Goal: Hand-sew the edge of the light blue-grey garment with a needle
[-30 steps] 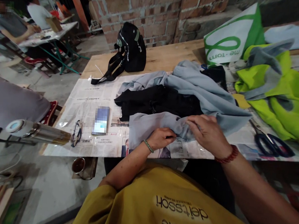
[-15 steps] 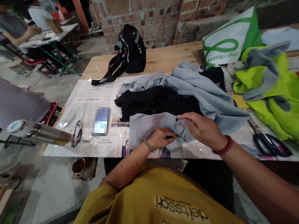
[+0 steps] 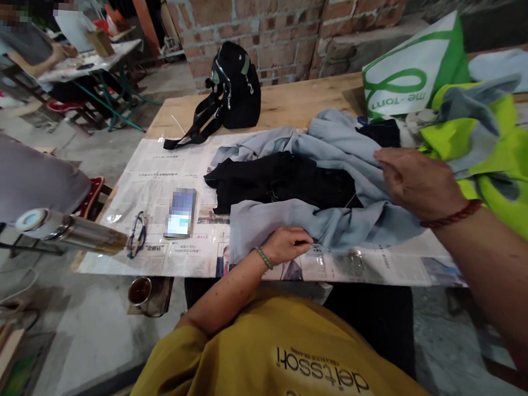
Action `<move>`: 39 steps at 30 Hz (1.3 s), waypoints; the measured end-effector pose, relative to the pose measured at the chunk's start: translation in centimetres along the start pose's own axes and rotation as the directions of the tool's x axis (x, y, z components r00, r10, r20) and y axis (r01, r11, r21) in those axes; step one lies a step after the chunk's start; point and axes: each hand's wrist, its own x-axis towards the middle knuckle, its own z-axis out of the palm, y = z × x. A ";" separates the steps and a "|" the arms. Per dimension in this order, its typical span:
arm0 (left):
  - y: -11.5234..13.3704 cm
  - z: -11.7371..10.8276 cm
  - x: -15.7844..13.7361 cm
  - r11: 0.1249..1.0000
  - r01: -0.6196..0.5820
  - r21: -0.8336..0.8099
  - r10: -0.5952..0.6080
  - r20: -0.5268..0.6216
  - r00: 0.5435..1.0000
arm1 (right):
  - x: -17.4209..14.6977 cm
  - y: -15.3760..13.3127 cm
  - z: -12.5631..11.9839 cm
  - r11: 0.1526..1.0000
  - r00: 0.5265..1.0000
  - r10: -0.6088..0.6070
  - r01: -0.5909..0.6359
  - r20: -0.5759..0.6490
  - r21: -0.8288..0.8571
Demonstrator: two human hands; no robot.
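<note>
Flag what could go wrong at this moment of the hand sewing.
The right hand is raised up and away over the grey-blue garment, with a thin thread faintly visible below it; a hard pull might snap it or pucker the cloth. The left hand pinches only the garment's near edge, so the fabric may slide on the plastic-covered newspaper.

"me-tom" upside down on green-white bag (image 3: 408, 75), "deitssori" inverted on mustard shirt (image 3: 306, 370), newspaper (image 3: 157, 172) print illegible
</note>
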 end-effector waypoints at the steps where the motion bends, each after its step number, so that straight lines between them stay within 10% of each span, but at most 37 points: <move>1: 0.0 0.0 0.0 1.000 0.000 0.002 0.000 -0.003 1.000 | 0.1 0.2 -0.1 1.000 1.000 0.023 -0.023 -0.009 -0.006; 26: -0.1 -0.2 0.0 0.995 0.047 0.088 -0.054 0.077 0.996 | 1.9 2.3 -2.1 0.965 0.982 0.172 -0.184 -0.078 -0.186; 34: 0.2 -0.2 0.1 0.995 0.052 0.080 -0.054 0.024 0.998 | -0.1 -2.8 -1.5 0.953 0.943 0.300 -0.289 -0.143 0.091; 39: 0.2 -0.1 0.1 0.998 0.057 0.038 -0.057 -0.005 0.998 | -5.0 -7.3 2.1 0.879 0.959 0.275 -0.281 0.073 0.386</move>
